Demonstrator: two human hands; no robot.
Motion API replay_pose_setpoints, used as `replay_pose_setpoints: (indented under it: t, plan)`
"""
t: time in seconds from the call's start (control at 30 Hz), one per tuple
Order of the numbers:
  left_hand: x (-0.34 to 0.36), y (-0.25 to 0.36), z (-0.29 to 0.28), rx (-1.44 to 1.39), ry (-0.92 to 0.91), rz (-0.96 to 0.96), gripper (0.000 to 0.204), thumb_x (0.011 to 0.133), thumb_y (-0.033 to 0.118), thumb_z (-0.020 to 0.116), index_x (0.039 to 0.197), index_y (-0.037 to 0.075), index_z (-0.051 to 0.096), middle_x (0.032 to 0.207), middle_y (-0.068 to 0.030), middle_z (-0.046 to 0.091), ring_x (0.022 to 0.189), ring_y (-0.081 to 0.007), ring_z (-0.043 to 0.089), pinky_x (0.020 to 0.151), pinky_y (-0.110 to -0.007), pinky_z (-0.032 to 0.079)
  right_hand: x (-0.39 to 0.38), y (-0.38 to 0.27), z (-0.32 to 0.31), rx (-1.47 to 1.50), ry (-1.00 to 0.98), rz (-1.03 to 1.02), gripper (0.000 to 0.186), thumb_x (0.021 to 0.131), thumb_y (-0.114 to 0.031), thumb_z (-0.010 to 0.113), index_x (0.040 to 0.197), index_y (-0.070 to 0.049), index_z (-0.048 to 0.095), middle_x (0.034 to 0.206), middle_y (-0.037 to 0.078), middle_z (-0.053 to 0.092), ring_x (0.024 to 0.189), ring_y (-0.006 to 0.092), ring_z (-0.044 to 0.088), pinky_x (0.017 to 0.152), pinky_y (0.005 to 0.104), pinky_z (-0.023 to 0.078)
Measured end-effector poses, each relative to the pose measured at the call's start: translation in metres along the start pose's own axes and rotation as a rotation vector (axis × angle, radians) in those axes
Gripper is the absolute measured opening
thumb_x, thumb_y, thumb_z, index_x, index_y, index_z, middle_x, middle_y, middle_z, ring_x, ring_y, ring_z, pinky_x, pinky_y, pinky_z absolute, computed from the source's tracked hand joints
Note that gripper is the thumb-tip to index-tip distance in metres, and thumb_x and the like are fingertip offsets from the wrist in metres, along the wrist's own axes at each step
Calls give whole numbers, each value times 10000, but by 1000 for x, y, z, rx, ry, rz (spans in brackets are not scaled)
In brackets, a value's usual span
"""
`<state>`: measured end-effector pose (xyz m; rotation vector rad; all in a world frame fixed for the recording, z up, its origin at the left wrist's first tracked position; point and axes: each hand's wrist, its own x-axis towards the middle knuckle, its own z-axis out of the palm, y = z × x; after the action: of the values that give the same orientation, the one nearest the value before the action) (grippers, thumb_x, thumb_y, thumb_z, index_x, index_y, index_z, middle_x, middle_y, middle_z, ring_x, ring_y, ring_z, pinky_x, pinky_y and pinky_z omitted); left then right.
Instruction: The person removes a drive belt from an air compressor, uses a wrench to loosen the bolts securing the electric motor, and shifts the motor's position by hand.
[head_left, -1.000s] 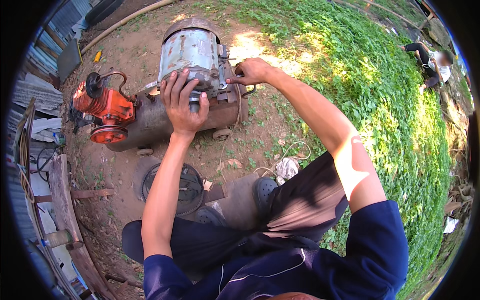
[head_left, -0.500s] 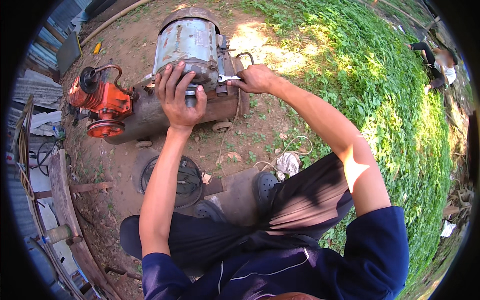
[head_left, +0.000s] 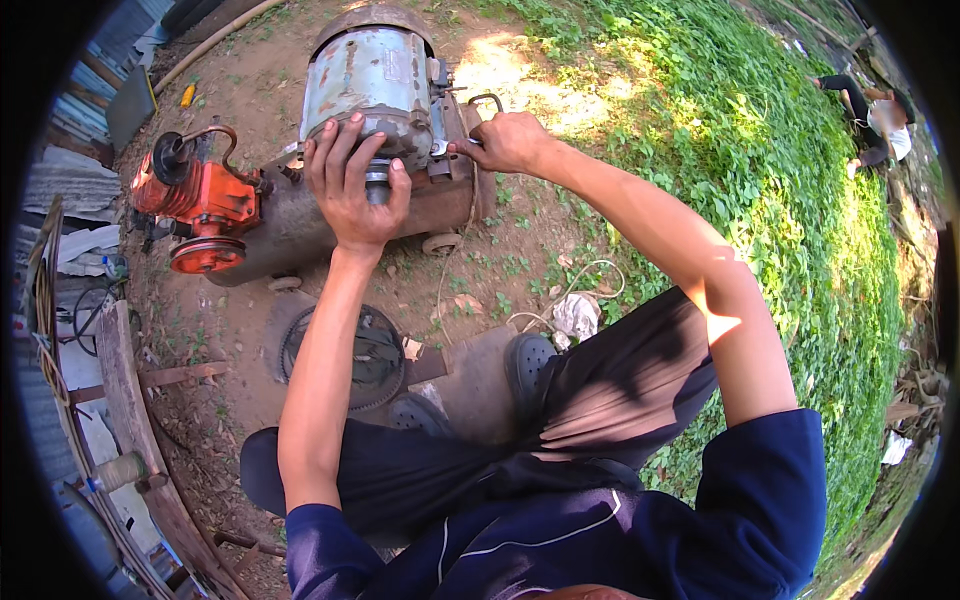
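A rusty blue-grey electric motor [head_left: 365,80] sits on the right end of a rusty horizontal tank [head_left: 287,240], with an orange compressor pump [head_left: 200,205] at its left end. My left hand [head_left: 355,190] grips the motor's near lower end, fingers over the housing and thumb beside the cylindrical metal shaft fitting [head_left: 377,172]. My right hand [head_left: 505,143] is closed on a silver wrench [head_left: 440,147], whose head is at the motor's lower right mount, largely hidden by the mount and my fingers.
A large black spoked wheel [head_left: 340,397] lies below the tank beside a pale cord [head_left: 610,263] and crumpled white plastic [head_left: 575,315]. Weathered boards [head_left: 135,390] and corrugated sheets line the left. Green ground plants [head_left: 780,300] spread at right; another person [head_left: 880,130] sits at upper right.
My right hand has turned slightly on the wrench, which showed more clearly half a second ago. The compressor and both hands appear higher in the picture as the view has shifted.
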<state>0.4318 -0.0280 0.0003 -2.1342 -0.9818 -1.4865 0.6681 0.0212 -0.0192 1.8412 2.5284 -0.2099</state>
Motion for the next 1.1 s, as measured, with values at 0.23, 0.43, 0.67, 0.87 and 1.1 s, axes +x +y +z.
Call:
replay_pose_setpoints:
  t: [0.23, 0.43, 0.67, 0.87, 1.1]
  plan:
    - [-3, 2, 8, -34, 30, -41, 295, 788, 211, 643, 1075, 144, 638, 1284, -43, 581, 1276, -263, 453, 1122, -441, 264, -12, -8, -8, -15, -20, 112, 725, 905, -676, 385, 846, -40, 728, 813, 207, 696, 815, 354, 691, 752, 458, 536]
    - [-1, -2, 3, -16, 24, -34, 313, 793, 190, 652, 1096, 112, 638, 1286, -79, 580, 1275, -282, 454, 1112, -447, 285, -8, -4, -4, -27, -12, 76, 675, 918, -663, 379, 896, -78, 715, 826, 180, 699, 817, 349, 687, 741, 459, 534]
    - [3, -8, -14, -84, -68, -83, 318, 768, 296, 708, 1040, 143, 648, 1263, -43, 587, 1277, -269, 441, 1093, -465, 297, 12, 12, -21, -7, -93, 7, 682, 882, -688, 457, 766, -64, 705, 696, 165, 664, 728, 355, 663, 676, 446, 504]
    - [20, -33, -53, -151, 32, -35, 180, 803, 273, 691, 880, 113, 661, 877, -25, 689, 839, -210, 674, 714, -363, 543, 0, 68, -46, 547, 247, -20, 495, 976, -424, 537, 683, -27, 495, 614, -37, 371, 595, 84, 308, 528, 292, 241]
    - [31, -123, -158, 278, -58, -357, 311, 923, 361, 581, 775, 95, 642, 525, -94, 578, 488, -266, 623, 447, -383, 485, 15, -156, -104, 666, 467, -451, 351, 990, -337, 537, 911, -2, 604, 655, 18, 494, 625, 110, 414, 597, 272, 368]
